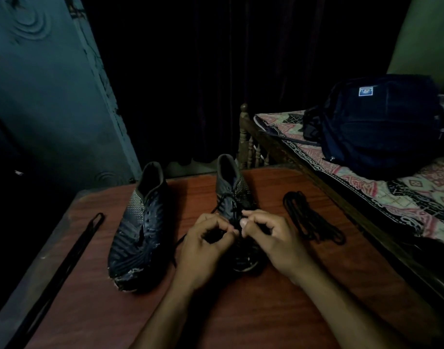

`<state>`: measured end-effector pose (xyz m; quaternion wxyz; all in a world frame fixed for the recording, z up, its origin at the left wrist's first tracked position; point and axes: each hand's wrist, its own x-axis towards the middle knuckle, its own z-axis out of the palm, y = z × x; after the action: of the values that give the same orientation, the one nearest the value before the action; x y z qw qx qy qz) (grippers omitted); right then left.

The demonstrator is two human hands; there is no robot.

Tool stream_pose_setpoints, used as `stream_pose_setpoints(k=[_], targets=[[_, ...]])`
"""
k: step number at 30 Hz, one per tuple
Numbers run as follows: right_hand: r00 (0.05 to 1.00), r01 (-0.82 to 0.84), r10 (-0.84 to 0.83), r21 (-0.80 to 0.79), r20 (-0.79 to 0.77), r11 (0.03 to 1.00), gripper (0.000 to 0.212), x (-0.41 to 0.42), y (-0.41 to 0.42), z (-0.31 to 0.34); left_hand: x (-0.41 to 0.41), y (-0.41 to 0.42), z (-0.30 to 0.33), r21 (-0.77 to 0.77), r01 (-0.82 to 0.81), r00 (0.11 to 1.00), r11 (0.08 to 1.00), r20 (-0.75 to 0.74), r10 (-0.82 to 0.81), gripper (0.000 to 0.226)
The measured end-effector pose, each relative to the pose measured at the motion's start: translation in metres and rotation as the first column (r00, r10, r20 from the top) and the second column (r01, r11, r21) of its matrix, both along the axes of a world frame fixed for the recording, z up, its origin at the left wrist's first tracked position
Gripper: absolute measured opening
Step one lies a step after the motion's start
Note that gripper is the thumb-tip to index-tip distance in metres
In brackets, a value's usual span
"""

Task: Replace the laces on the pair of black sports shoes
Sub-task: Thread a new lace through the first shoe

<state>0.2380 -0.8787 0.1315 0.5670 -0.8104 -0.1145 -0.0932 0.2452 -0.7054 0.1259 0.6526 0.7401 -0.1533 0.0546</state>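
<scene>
Reddish wooden table (278,311) beside bed (404,195), dim room.

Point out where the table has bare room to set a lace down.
Bare wood lies between the straight lace and the unlaced shoe, and along the near table edge. It is crowded mid-table, where both hands work the other shoe beside the bundled lace.

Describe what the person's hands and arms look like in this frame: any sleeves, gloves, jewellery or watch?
Both the left hand and the right hand are bare, with no gloves. No rings, watch or bracelet show in the dim light. Both forearms are uncovered down to the frame's bottom edge; no sleeve is in view.
</scene>
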Motion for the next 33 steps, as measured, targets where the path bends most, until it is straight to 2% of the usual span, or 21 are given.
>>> stream_pose_setpoints(k=[4, 8, 11, 12, 14, 15, 17, 19, 25, 29, 33], targets=[[0.993, 0.115, -0.114, 0.024, -0.038, 0.993, 0.021, 0.0, 0.004, -0.002, -0.005, 0.001, 0.002, 0.021, 0.184, 0.983, 0.983, -0.001, -0.184, 0.013], [0.993, 0.115, -0.115, -0.021, -0.016, 0.993, 0.014, 0.0, 0.002, 0.0, -0.005, 0.002, 0.001, 0.066, 0.24, 0.97, 0.969, 0.01, -0.241, 0.014], [0.997, 0.06, -0.057, -0.077, 0.046, 0.995, 0.015, -0.003, 0.0, 0.003, -0.004, 0.0, 0.0, 0.05, 0.145, 0.989, 0.988, 0.019, -0.147, 0.03], [0.998, 0.045, -0.041, -0.088, 0.052, 0.995, 0.014, -0.004, -0.001, 0.002, -0.003, 0.0, -0.002, 0.027, 0.096, 0.995, 0.995, 0.004, -0.096, 0.029], [0.999, 0.015, -0.012, -0.085, 0.041, 0.996, 0.012, -0.003, -0.003, 0.0, -0.002, -0.001, -0.006, -0.024, -0.014, 0.999, 1.0, -0.04, 0.013, 0.013], [0.999, -0.009, 0.011, -0.08, 0.031, 0.997, 0.012, -0.003, -0.003, -0.001, 0.0, -0.001, -0.008, -0.026, -0.047, 0.998, 0.999, -0.045, 0.046, 0.015], [0.995, -0.095, 0.097, -0.073, 0.022, 0.993, 0.014, -0.001, -0.004, -0.001, 0.001, 0.0, -0.011, 0.056, -0.051, 0.999, 0.997, 0.005, 0.051, 0.041], [0.979, -0.194, 0.199, -0.087, 0.052, 0.977, 0.015, -0.001, -0.005, 0.001, 0.001, -0.002, -0.009, 0.167, -0.068, 0.995, 0.984, 0.089, 0.054, 0.049], [0.922, -0.383, 0.384, -0.038, 0.054, 0.923, 0.029, 0.002, -0.011, 0.006, -0.003, -0.002, -0.007, 0.204, -0.209, 0.971, 0.957, 0.161, 0.178, 0.036], [0.899, -0.434, 0.435, -0.036, 0.044, 0.9, 0.028, 0.004, -0.013, 0.007, -0.003, -0.003, -0.005, 0.216, -0.205, 0.971, 0.955, 0.167, 0.171, 0.035], [0.882, -0.471, 0.471, 0.001, -0.001, 0.882, 0.027, 0.001, -0.012, 0.009, -0.003, -0.003, -0.005, 0.23, -0.244, 0.958, 0.942, 0.207, 0.197, 0.012]])
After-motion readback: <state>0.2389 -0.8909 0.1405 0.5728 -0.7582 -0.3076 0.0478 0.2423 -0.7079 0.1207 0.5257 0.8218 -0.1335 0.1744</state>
